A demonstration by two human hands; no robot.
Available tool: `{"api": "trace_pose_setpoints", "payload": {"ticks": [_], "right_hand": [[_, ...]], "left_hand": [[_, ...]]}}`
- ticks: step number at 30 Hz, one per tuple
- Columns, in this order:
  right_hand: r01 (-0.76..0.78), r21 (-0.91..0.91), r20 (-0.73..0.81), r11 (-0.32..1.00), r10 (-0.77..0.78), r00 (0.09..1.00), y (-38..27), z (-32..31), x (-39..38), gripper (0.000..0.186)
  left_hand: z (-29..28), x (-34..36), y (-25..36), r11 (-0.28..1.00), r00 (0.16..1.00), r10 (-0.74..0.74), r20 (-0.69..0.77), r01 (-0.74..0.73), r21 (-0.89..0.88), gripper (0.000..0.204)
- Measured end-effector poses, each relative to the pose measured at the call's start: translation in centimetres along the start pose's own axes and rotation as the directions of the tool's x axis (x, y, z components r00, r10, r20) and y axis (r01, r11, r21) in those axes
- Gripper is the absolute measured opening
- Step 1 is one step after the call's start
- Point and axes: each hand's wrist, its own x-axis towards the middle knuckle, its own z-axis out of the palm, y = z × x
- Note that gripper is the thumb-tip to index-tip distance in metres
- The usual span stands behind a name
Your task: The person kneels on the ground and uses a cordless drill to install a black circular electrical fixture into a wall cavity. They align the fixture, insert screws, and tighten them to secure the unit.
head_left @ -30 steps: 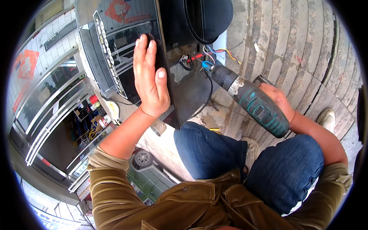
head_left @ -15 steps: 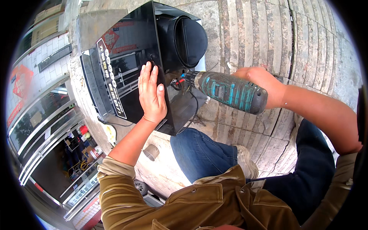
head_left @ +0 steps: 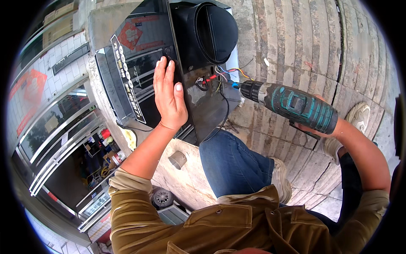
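My left hand [head_left: 169,95] rests with extended fingers on the glossy dark side panel [head_left: 146,72] of a black metal appliance with a round duct [head_left: 213,34]. My right hand [head_left: 321,131], largely hidden, grips a teal-and-black cordless drill [head_left: 296,106]. The drill's chuck points left at a small blue piece [head_left: 234,84] among red, yellow, blue and black wires [head_left: 209,80] on the appliance's lower metal section; whether they touch I cannot tell.
A metal cup [head_left: 177,158] lies by my bent knee [head_left: 228,165]. Grooved stone paving [head_left: 292,46] is on the right. To the left are a shopfront doorway [head_left: 67,169] with clutter inside and a vehicle wheel [head_left: 163,197] lower down.
Over the last second the drill has tilted to level, then slightly back down at its rear, staying in my right hand. My left hand remains on the panel. The view has shifted.
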Motion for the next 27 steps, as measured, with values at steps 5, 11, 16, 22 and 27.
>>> {"api": "trace_pose_setpoints", "payload": {"ticks": [5,11,16,22,27], "right_hand": [[-0.219,-0.225,0.081,0.949,0.243,0.967,-6.8,-6.7,-2.7,0.034],[-0.697,-0.222,-0.300,0.682,0.632,0.714,-19.4,-10.1,-5.3,0.032],[-0.558,-0.241,-0.663,0.794,0.285,0.692,-21.3,-11.6,-5.7,0.038],[-0.509,-0.561,-0.677,0.653,-0.008,0.736,-26.9,-14.5,-5.7,0.035],[-0.492,-0.462,-0.689,0.738,0.050,0.723,-28.0,-15.1,-4.2,0.045]], "left_hand": [[-0.7,0.4,0.2,1.000,1.000,0.019,-0.021,-0.019,-0.003,0.043],[0.8,-0.2,-0.5,0.999,0.996,0.015,-0.087,-0.018,-0.038,0.043],[-0.4,-1.2,-1.2,0.999,0.993,-0.032,-0.115,0.030,-0.023,0.046],[-0.1,-1.1,-0.9,0.999,0.980,-0.027,-0.197,0.019,-0.043,0.045],[0.1,-0.8,-0.7,0.999,0.980,-0.028,-0.196,0.021,-0.037,0.045]]}}
